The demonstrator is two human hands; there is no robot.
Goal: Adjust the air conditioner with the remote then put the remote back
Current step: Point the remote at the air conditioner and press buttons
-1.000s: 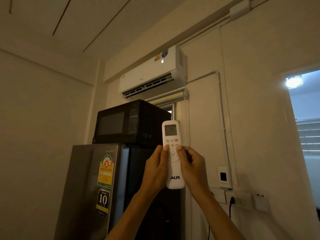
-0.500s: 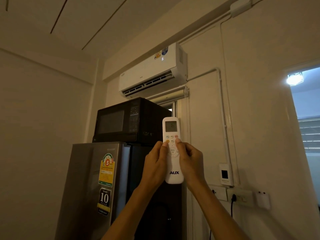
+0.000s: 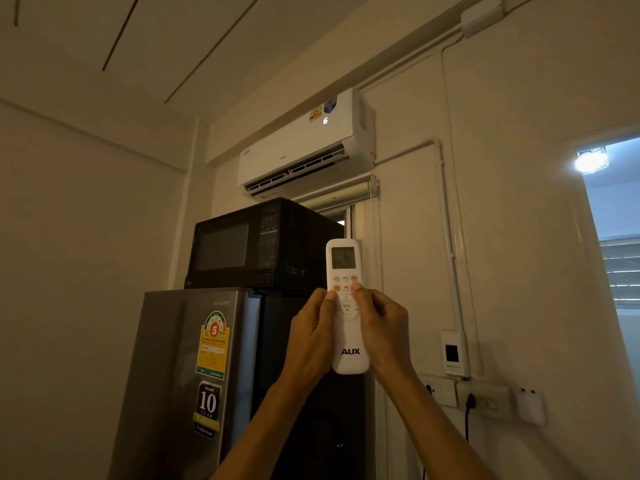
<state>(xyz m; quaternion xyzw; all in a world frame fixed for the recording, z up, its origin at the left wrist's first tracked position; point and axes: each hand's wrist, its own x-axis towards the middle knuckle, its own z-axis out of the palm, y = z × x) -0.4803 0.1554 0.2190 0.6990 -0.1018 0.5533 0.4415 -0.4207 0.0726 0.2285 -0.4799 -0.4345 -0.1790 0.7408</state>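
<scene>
A white AUX remote (image 3: 347,341) stands upright in front of me, its small screen at the top. My left hand (image 3: 311,336) grips its left side with the thumb on the lower left buttons. My right hand (image 3: 383,329) grips its right side, thumb tip on the button row under the red button. The white air conditioner (image 3: 304,147) hangs high on the wall above, its flap open and a lit digit showing on its front.
A black microwave (image 3: 256,247) sits on a grey fridge (image 3: 187,382) to the left of my hands. On the wall to the right are a white holder (image 3: 453,353), sockets (image 3: 483,400) with a plugged cable, and a bright doorway (image 3: 613,237).
The remote and both hands have risen slightly. The remote's screen now shows a display and a lit digit has appeared on the air conditioner's front.
</scene>
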